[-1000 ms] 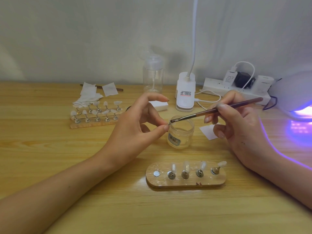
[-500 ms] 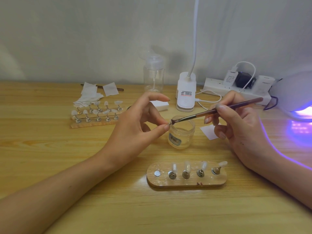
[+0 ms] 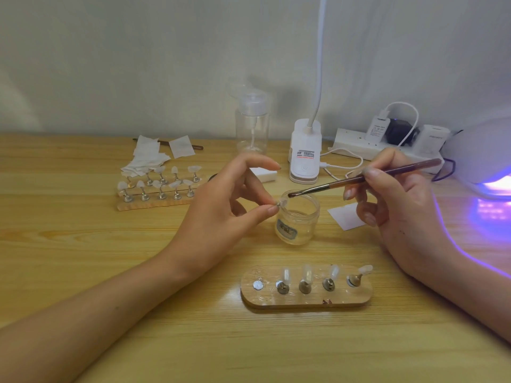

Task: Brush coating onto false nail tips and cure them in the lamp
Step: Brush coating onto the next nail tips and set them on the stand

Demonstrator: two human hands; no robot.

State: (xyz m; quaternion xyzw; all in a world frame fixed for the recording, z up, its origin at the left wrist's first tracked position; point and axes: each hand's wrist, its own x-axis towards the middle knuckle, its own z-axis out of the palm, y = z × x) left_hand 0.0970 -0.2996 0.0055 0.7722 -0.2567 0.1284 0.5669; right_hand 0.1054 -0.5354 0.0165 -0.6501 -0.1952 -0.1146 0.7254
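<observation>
My left hand [image 3: 221, 211] pinches a small clear nail tip on its metal stand [image 3: 281, 202] between thumb and a finger, just left of an open glass jar [image 3: 297, 219]. My right hand [image 3: 398, 205] grips a brown brush [image 3: 365, 178] like a pen; its bristles touch the nail tip over the jar's rim. In front lies an oval wooden holder [image 3: 305, 298] with several nail tips on stands and one bare magnet spot at its left end. The curing lamp [image 3: 486, 156] glows purple at the right edge.
A second wooden holder [image 3: 157, 201] with several nail tips sits at the back left beside a pile of white wipes [image 3: 146, 158]. A clear pump bottle [image 3: 252, 123], a white desk-lamp base [image 3: 305, 156] and a power strip [image 3: 387, 147] line the back. A white paper square [image 3: 345, 217] lies right of the jar.
The brush tip has shifted slightly right along the nail tip over the jar. Both hands otherwise stay where they were.
</observation>
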